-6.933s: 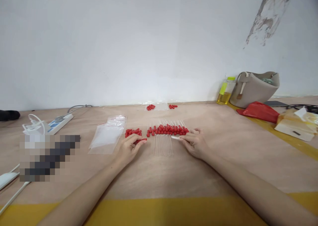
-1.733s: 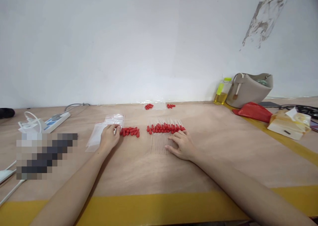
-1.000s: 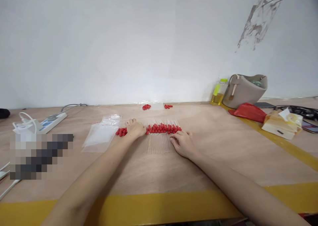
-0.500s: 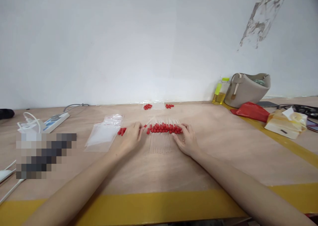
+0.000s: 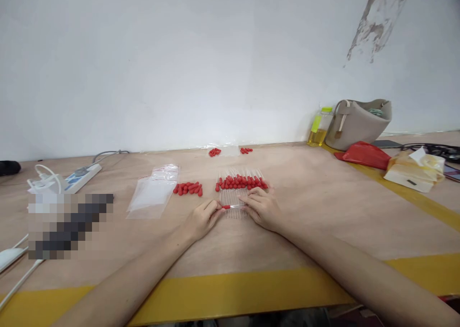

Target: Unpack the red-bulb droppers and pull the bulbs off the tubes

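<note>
A clear, thin dropper tube (image 5: 236,206) lies level between my hands, with a red rubber bulb (image 5: 226,207) on its left end. My left hand (image 5: 205,218) pinches the bulb, and the fingers of my right hand (image 5: 263,208) close on the tube's other end. Under and behind them is a row of loose clear tubes (image 5: 232,197). Just beyond lies a pile of droppers with red bulbs (image 5: 239,182), their tubes pointing away from me. Left of it is a heap of loose red bulbs (image 5: 187,188).
Clear zip bags (image 5: 153,193) lie at the left, near a power strip (image 5: 82,177). Two small groups of red bulbs, one of them here (image 5: 214,152), rest by the wall. At the right stand a bottle (image 5: 319,128), a grey bag (image 5: 357,123) and a red pouch (image 5: 364,155).
My left hand has left the loose red bulbs and come nearer to me, now pinching a bulb. My right hand has moved off the pile's right end and holds a tube against that bulb.
</note>
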`<action>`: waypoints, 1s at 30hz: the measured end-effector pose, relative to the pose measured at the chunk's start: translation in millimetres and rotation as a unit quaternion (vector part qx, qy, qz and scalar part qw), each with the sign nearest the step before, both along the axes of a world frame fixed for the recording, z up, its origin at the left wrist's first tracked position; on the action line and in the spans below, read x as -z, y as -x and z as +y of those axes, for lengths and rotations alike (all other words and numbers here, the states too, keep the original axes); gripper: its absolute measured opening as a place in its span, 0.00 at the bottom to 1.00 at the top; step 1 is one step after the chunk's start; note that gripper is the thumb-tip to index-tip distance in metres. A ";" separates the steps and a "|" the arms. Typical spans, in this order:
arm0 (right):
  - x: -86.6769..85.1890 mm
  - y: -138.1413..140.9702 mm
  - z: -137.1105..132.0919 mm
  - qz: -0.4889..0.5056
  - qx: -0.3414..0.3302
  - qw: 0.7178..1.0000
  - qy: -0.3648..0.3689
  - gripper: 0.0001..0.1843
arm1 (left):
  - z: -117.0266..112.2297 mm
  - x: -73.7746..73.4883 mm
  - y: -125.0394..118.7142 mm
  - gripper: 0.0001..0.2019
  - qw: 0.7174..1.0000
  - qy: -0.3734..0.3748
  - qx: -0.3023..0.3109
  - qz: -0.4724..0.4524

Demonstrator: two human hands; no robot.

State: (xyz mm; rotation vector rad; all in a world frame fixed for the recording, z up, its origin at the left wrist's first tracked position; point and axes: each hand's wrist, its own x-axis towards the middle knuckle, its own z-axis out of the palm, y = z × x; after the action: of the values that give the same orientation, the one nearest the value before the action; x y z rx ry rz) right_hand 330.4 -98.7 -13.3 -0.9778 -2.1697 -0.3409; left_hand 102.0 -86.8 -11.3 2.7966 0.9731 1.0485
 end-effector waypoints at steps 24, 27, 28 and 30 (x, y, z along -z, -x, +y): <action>-2.2 0.1 -10.3 -0.036 -0.057 0.998 -0.010 0.11 | -4.9 -6.9 -4.1 0.08 0.990 -0.115 0.022 0.085; -2.3 -0.8 -11.0 -0.037 -0.064 0.997 -0.009 0.12 | -4.8 -5.8 -4.0 0.08 0.990 -0.106 0.030 0.087; -2.2 -0.8 -11.2 -0.036 -0.066 0.997 -0.007 0.12 | -5.0 -5.9 -4.4 0.08 0.990 -0.102 0.033 0.088; -2.2 -0.4 -11.5 -0.029 -0.070 0.997 -0.005 0.12 | -5.3 -6.5 -5.9 0.08 0.991 -0.096 0.037 0.088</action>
State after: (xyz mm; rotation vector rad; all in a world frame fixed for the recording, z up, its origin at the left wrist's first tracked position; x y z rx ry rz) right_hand 330.8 -110.2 -11.1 -0.8127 -2.2734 -0.3169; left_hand 107.9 -92.1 -4.8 3.1009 0.8124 0.9461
